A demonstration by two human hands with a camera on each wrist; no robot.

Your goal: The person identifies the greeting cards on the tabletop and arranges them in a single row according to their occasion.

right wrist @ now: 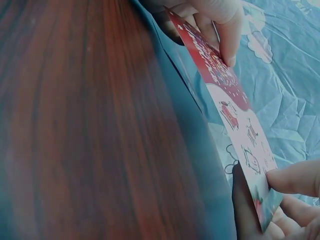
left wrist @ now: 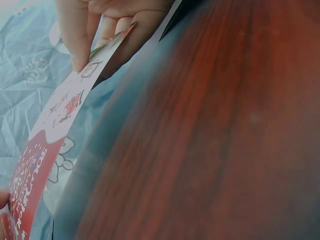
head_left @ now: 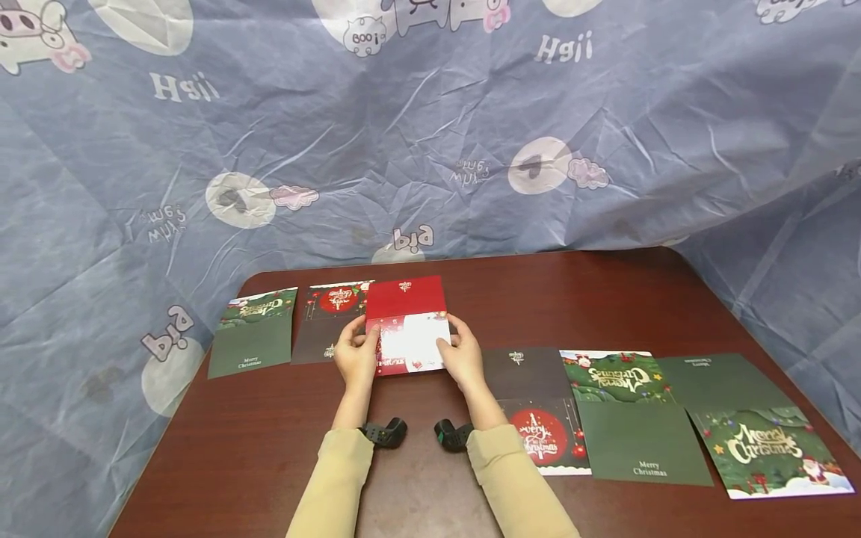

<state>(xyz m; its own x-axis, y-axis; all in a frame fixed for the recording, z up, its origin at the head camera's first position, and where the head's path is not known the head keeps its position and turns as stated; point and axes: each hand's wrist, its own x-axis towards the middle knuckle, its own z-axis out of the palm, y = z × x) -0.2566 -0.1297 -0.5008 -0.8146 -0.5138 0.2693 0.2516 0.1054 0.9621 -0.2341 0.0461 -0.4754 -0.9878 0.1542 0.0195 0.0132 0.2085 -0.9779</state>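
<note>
- One red card (head_left: 407, 326) is spread open at the person's 12 o'clock, toward the 11 o'clock part of the table (head_left: 572, 306).
- Its plain red half points to 12, toward the hanging cloth (head_left: 403, 149); its red-and-white picture half points to 6, toward the person.
- From where I stand, its long axis seems to run from 12 to 6, with the fold crossing it from 9 to 3. The gold lettering on the plain half is too small to read.
- In both wrist views the picture half looks tilted and raised off the wood, with small drawings across its white part.
- The left hand (head_left: 356, 351) pinches the card's 9 o'clock edge, thumb on the face and fingers behind.
- The right hand (head_left: 463, 353) pinches the 3 o'clock edge likewise, thumb on top.
- Off at 9 from the red card lie a dark card (head_left: 316, 336), just beside it, and farther out a green card (head_left: 258, 341).
- Toward 4 lies another dark card (head_left: 529, 377); beyond it, between 3 and 4, are two more green cards (head_left: 632, 430) (head_left: 729, 385), all spread open with their long axes roughly 12 to 6.
</note>
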